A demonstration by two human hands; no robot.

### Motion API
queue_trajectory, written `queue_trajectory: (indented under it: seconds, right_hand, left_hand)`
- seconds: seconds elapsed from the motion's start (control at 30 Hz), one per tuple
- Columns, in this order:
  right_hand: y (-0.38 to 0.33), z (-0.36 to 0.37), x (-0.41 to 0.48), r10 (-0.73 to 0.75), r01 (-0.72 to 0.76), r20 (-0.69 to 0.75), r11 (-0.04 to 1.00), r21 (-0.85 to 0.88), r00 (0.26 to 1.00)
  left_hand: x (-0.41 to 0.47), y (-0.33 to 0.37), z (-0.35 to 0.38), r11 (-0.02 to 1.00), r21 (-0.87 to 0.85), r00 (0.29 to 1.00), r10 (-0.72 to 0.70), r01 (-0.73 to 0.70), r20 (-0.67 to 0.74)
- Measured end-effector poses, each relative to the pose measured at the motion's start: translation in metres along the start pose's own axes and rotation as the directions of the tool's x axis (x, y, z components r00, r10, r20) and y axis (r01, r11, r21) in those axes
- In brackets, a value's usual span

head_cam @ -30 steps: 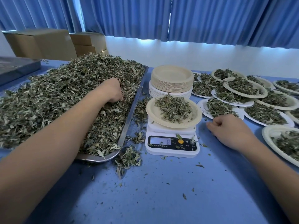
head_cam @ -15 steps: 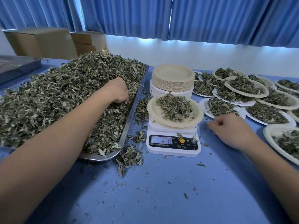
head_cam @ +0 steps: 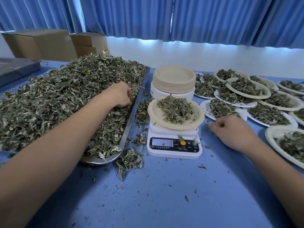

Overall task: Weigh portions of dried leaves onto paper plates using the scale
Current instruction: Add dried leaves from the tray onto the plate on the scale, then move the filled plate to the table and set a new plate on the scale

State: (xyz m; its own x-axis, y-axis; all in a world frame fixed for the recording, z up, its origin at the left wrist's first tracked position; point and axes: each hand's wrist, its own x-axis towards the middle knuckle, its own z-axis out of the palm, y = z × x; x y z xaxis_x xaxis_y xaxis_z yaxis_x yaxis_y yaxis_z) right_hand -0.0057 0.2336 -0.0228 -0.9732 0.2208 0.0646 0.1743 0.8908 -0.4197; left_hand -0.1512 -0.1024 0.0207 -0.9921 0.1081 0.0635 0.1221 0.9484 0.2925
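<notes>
Presently the left hand point(head_cam: 120, 94) sits in the heap of dried leaves point(head_cam: 57, 99) on the metal tray point(head_cam: 130, 122), with its fingers curled round a pinch near the tray's right rim. Meanwhile the right hand point(head_cam: 232, 131) rests on the blue worktop point(head_cam: 164, 198), loosely curled, nothing visible in it. Between them the scale point(head_cam: 174, 150) carries a paper plate point(head_cam: 197, 120) with a portion of leaves. A stack of empty plates point(head_cam: 173, 79) stands behind and filled plates point(head_cam: 246, 89) lie to the right.

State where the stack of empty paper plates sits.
Head view, centre: the stack of empty plates stands just behind the scale, between the metal tray on its left and the filled plates on its right.
</notes>
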Motion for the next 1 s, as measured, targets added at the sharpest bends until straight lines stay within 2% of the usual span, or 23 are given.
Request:
queue_trajectory:
  seconds: [0.47,0.6,0.63,0.7,0.77,0.83,0.9,1.0]
  right_hand:
    - [0.000,0.001,0.001,-0.006,0.006,-0.014,1.000,0.020,1.000]
    - [0.001,0.002,0.001,-0.024,0.026,-0.051,0.999,0.044,0.998]
    - [0.000,0.003,0.001,-0.026,0.034,-0.087,0.995,0.092,0.996]
    - [-0.005,0.005,-0.001,-0.007,0.045,-0.134,0.957,0.286,0.991]
    - [-0.010,0.007,-0.001,0.020,0.048,-0.132,0.868,0.494,0.991]
    - [-0.014,0.010,-0.001,0.019,0.062,-0.120,0.770,0.635,0.993]
    - [-0.017,0.012,-0.001,0.008,0.060,-0.090,0.692,0.719,0.996]
    - [-0.025,0.013,-0.005,0.005,-0.017,0.018,0.624,0.781,1.000]
  left_hand:
    - [-0.005,0.004,-0.004,0.998,-0.054,0.997,0.027,-0.030,-0.072]
    - [-0.007,0.012,-0.004,0.962,-0.220,0.950,0.088,-0.158,-0.299]
    - [-0.007,0.015,-0.003,0.938,-0.284,0.938,0.100,-0.201,-0.333]
    - [-0.011,0.023,-0.001,0.883,-0.391,0.948,0.157,-0.261,-0.278]
    - [-0.016,0.031,0.005,0.886,-0.330,0.943,0.277,-0.325,-0.185]
    - [-0.017,0.035,0.009,0.890,-0.229,0.916,0.363,-0.395,-0.169]
    - [-0.016,0.038,0.010,0.878,-0.226,0.906,0.398,-0.422,-0.145]
    - [-0.017,0.038,0.011,0.871,-0.233,0.897,0.443,-0.432,-0.009]
